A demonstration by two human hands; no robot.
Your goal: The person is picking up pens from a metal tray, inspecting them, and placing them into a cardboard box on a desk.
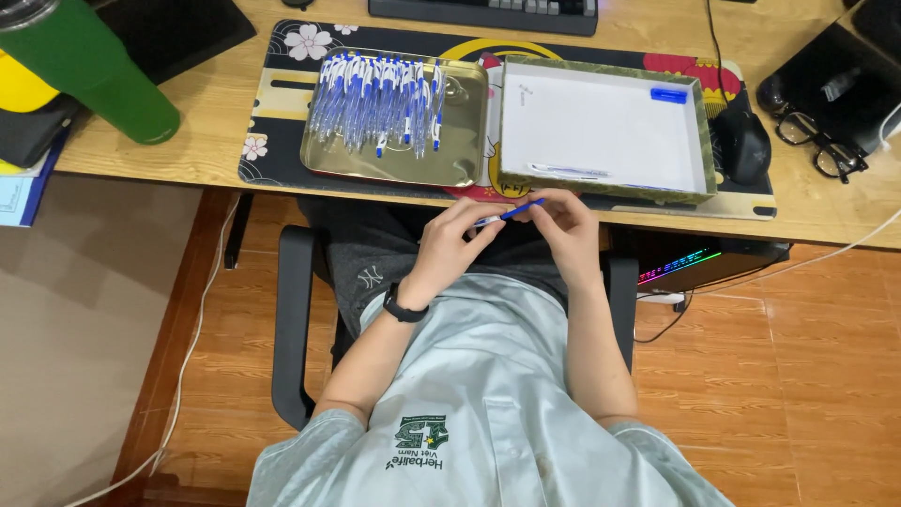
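We hold a blue-and-white pen (508, 215) between both hands, just below the desk edge (235, 174). Our left hand (449, 246) pinches its white end, fingers curled narrow; our right hand (561, 223) closes on the blue end, perhaps at the cap. Ahead sit a metal tray (399, 167) of pens and a box lid (699, 141).

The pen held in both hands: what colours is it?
Blue and white pen, seen in the head view.

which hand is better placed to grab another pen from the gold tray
Left, probably. The left hand sits below the gold tray and its pens; the right hand is under the white box. Both now hold one pen.
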